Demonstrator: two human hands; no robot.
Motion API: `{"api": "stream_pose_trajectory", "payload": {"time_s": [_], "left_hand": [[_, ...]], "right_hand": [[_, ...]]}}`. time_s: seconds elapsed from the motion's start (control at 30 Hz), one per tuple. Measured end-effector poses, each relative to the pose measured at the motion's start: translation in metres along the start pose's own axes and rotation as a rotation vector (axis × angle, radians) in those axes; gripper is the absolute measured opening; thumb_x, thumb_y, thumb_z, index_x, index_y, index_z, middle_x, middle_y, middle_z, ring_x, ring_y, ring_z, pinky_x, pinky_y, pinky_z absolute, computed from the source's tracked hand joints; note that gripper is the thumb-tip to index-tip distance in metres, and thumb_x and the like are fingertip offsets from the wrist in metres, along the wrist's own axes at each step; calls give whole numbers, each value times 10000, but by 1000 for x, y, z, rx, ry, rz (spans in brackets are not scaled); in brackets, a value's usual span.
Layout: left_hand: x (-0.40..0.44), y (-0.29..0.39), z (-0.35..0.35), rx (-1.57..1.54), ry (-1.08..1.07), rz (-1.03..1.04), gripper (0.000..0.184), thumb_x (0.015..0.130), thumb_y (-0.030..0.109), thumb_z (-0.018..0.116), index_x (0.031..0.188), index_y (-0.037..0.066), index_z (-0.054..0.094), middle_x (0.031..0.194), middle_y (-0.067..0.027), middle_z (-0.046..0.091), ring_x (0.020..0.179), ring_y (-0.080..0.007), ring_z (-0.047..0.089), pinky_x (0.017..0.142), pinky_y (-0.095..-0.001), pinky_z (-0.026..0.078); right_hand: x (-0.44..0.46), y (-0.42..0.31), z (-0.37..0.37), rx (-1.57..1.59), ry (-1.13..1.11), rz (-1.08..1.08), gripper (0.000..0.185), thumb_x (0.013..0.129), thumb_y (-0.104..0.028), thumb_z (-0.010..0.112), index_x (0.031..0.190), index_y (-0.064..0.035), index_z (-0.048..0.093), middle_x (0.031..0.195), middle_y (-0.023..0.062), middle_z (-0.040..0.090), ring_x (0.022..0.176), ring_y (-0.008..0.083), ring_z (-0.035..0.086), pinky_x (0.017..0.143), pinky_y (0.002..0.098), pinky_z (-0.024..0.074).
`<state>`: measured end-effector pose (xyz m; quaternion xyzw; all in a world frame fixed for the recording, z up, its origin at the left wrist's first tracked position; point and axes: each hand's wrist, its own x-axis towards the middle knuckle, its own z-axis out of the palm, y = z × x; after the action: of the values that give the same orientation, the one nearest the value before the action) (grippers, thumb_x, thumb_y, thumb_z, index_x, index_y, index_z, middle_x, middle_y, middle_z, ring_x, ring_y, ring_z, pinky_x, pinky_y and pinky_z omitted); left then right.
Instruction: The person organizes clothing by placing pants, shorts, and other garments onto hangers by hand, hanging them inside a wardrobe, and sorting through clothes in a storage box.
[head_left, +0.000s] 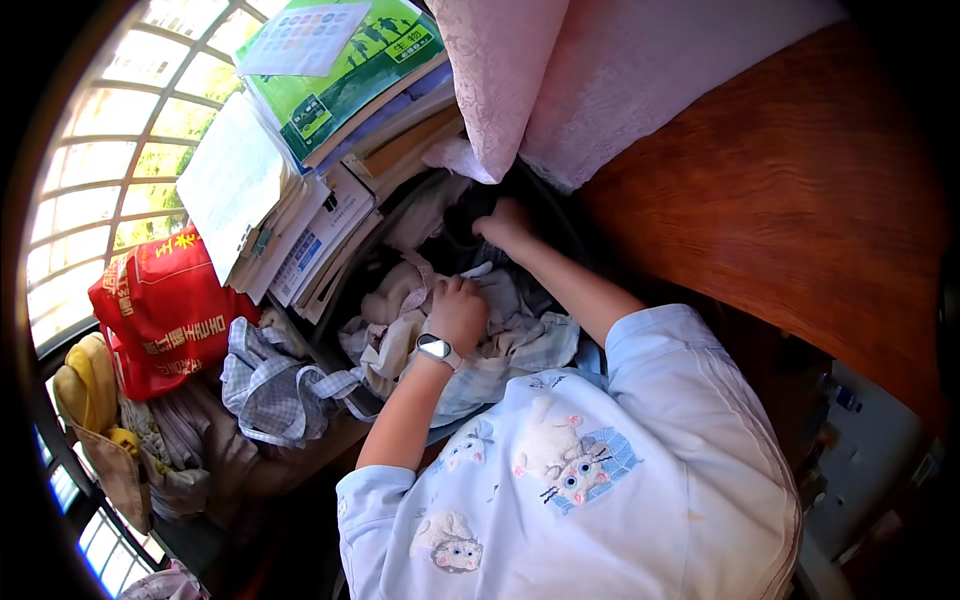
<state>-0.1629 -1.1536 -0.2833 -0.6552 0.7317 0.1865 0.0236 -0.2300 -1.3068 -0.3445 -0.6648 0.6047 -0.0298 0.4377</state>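
Note:
My left hand (459, 313), with a watch (436, 348) on its wrist, rests among crumpled light clothes (400, 335). Its fingers are curled into the pale fabric, and their tips are hidden. Farther in, my right hand (507, 226) reaches to the far side of the pile. The fingers are bent around a dark garment (463, 215), partly lost in shadow. Between and around both hands lie beige, white and pale blue checked clothes, heaped in a dark-sided container. A light beige cloth (425, 213) lies left of my right hand.
Stacked books and papers, topped by a green book (375, 60), stand along the container's left. Beyond are a red bag (170, 310), a checked cloth (265, 385) and a barred window (130, 150). A pink cloth (620, 80) drapes by the brown wooden surface (780, 200) at right.

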Motion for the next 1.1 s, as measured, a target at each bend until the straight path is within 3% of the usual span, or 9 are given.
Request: {"api": "stream_pose_trajectory", "payload": {"time_s": [0.23, 0.3, 0.5, 0.57, 0.67, 0.8, 0.87, 0.97, 1.1], "left_hand": [[-36, 12, -14, -102, 91, 9, 188, 705, 110, 524, 844, 91, 650, 925, -96, 573, 946, -275, 480, 875, -512, 310], [-57, 7, 5, -265, 65, -8, 398, 676, 99, 535, 1070, 51, 569, 1105, -169, 536, 1067, -389, 424, 911, -595, 234], [-97, 30, -9, -273, 117, -6, 459, 649, 76, 537, 1107, 77, 555, 1217, -191, 450, 1098, -411, 377, 917, -595, 205], [-115, 29, -1, -211, 87, 0, 435, 656, 118, 569, 1091, 97, 566, 1223, -196, 425, 1098, -405, 375, 929, -609, 190], [-139, 31, 5, -447, 518, 180, 500, 664, 370, 654, 1071, 93, 573, 1225, -210, 402, 1141, -431, 357, 945, -635, 184], [-127, 30, 9, -878, -101, -48, 771, 678, 467, 612, 1293, 77, 359, 1295, -233, 337, 1188, -383, 341, 1010, -488, 217], [-113, 13, -27, -1071, 10, -16, 722, 669, 418, 603, 1257, 65, 379, 1252, -217, 361, 1143, -364, 362, 976, -466, 240], [-110, -5, -83, -1252, 192, 64, 650, 655, 344, 590, 1203, 45, 410, 1187, -193, 397, 1076, -336, 394, 926, -432, 274], [-139, -20, -117, -1526, 434, 94, 557, 637, 245, 573, 1131, 20, 450, 1100, -161, 445, 987, -299, 436, 858, -386, 319]], "right_hand": [[-118, -65, -51, 23, 35, -521, 144, 543, -115, 644, 593, -11, 557, 596, 184, 564, 600, 353, 576, 558, 430, 464], [-142, -71, -57, 55, -34, -564, 130, 541, -108, 637, 617, -24, 573, 641, 184, 585, 633, 346, 592, 589, 424, 483], [-170, -77, -78, 118, 15, -765, 152, 521, -113, 661, 582, -29, 550, 581, 154, 565, 591, 328, 580, 547, 399, 471], [-178, -88, -101, 189, 6, -795, 152, 517, -102, 656, 573, -21, 540, 574, 156, 559, 576, 331, 570, 523, 382, 462], [-186, -111, -145, 538, -45, -721, 130, 578, -32, 637, 700, 0, 606, 661, 96, 623, 582, 206, 603, 540, 255, 446], [-217, -160, -205, 922, -167, -802, 115, 636, -33, 651, 748, -10, 634, 758, 63, 654, 661, 135, 623, 639, 246, 486], [-225, -172, -217, 999, -192, -943, 101, 664, -28, 648, 764, -22, 640, 757, 76, 654, 658, 133, 623, 655, 253, 496], [-239, -186, -238, 601, 96, -1569, 128, 833, -58, 506, 793, 1, 613, 711, 111, 635, 544, 108, 595, 462, 196, 470], [-280, -233, -237, 653, -63, -1709, 153, 856, -89, 485, 837, 17, 593, 644, 92, 602, 490, 101, 563, 436, 184, 454]]}}
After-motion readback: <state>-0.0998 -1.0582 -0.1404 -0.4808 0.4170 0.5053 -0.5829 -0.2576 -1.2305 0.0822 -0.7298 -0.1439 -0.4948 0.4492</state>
